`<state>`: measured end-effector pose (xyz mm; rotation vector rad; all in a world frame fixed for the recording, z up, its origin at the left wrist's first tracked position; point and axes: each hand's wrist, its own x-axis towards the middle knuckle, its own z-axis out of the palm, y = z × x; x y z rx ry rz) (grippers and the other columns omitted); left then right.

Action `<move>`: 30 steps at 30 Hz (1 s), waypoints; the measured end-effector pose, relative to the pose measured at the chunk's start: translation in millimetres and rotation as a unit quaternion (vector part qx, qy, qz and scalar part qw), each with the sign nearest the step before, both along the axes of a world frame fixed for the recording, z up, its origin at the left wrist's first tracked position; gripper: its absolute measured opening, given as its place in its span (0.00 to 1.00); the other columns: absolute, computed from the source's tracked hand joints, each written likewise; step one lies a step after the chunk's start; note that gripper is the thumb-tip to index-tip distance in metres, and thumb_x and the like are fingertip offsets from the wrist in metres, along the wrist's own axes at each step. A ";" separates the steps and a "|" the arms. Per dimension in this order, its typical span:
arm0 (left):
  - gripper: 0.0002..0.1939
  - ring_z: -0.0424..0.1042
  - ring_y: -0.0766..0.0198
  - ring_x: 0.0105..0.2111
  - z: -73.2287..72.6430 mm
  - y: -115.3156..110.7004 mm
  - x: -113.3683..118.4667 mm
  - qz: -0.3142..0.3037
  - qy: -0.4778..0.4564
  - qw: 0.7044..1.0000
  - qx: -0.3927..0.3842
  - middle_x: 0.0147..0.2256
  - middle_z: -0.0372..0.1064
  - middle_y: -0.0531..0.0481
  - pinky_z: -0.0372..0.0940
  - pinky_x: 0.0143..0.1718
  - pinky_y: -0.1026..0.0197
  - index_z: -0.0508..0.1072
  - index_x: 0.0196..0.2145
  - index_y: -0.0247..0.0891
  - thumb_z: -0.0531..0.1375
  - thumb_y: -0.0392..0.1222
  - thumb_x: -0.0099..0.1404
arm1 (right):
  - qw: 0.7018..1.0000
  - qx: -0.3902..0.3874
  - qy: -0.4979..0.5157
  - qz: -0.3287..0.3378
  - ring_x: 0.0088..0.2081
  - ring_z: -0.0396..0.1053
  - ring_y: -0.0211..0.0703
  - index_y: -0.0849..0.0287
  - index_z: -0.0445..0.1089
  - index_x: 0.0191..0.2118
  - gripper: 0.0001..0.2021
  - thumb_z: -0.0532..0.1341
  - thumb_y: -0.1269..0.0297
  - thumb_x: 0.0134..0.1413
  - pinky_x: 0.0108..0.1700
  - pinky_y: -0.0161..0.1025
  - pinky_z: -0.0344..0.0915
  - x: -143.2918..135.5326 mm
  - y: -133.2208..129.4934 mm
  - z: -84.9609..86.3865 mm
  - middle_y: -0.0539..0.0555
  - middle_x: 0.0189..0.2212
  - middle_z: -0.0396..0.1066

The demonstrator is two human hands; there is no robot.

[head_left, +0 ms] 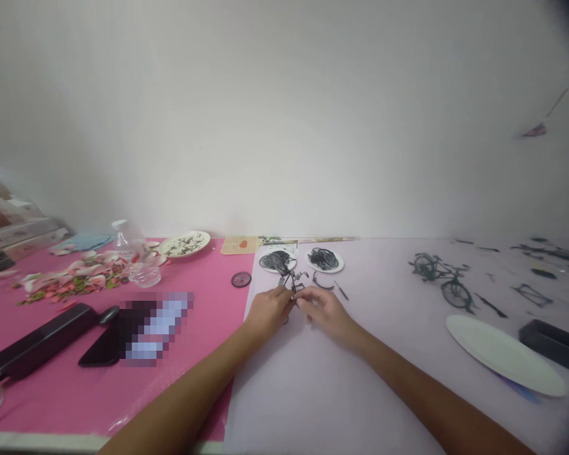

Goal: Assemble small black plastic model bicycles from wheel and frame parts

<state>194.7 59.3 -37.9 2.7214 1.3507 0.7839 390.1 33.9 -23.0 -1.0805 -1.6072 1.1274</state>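
Note:
Both hands meet at the middle of the pale sheet, fingers pinched on a small dark model bicycle frame [293, 280]. Its thin bars rise above the fingertips, while the lower part is hidden by the hands. My left hand [268, 311] grips it from the left. From the right, my right hand [326, 308] pinches at the same spot. Just beyond are two white plates with dark parts, a left plate [264, 268] and a right plate [337, 268]. A curved black piece [323, 282] and a thin dark stick [341, 291] lie near the right hand.
A small black wheel [241, 279] lies on the pink cover [208, 379]. Leftward are a phone [104, 341], black case [42, 341], plastic bottle [142, 272] and flower pieces [76, 278]. Rightward are a model bicycle [443, 278], loose dark parts, white oval plate [502, 354] and black tray [554, 344].

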 end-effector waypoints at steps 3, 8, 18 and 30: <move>0.08 0.76 0.62 0.38 -2.3 -0.2 0.7 0.007 -0.019 1.000 -0.002 0.41 0.75 0.49 0.66 0.36 0.64 0.75 0.44 0.41 0.56 0.42 0.75 | 1.000 -0.017 0.021 0.009 0.24 0.68 0.35 0.58 0.75 0.45 0.17 0.66 0.50 0.59 0.22 0.33 0.66 0.3 0.1 3.4 0.51 0.34 0.71; 0.07 0.76 0.64 0.35 -2.1 -1.6 0.6 0.015 -0.045 0.999 -0.010 0.42 0.76 0.49 0.65 0.35 0.65 0.74 0.43 0.41 0.56 0.41 0.74 | 0.997 -0.044 0.042 0.037 0.25 0.69 0.36 0.58 0.74 0.46 0.18 0.65 0.49 0.60 0.22 0.33 0.66 2.0 1.0 3.2 0.50 0.32 0.68; 0.09 0.76 0.64 0.35 0.7 -3.1 0.9 0.008 -0.116 0.991 -0.073 0.42 0.79 0.52 0.66 0.38 0.65 0.74 0.47 0.43 0.58 0.37 0.70 | 0.995 -0.027 0.068 0.073 0.31 0.70 0.39 0.57 0.70 0.45 0.17 0.64 0.48 0.62 0.28 0.35 0.70 1.2 6.5 -9.7 0.52 0.35 0.71; 0.10 0.74 0.66 0.30 3.3 -5.7 0.9 -0.019 -0.141 0.986 -0.089 0.38 0.78 0.52 0.65 0.34 0.65 0.75 0.45 0.42 0.58 0.36 0.67 | 0.995 -0.027 0.047 0.089 0.23 0.65 0.35 0.55 0.68 0.42 0.19 0.57 0.42 0.66 0.28 0.36 0.67 3.0 4.9 -13.2 0.45 0.28 0.61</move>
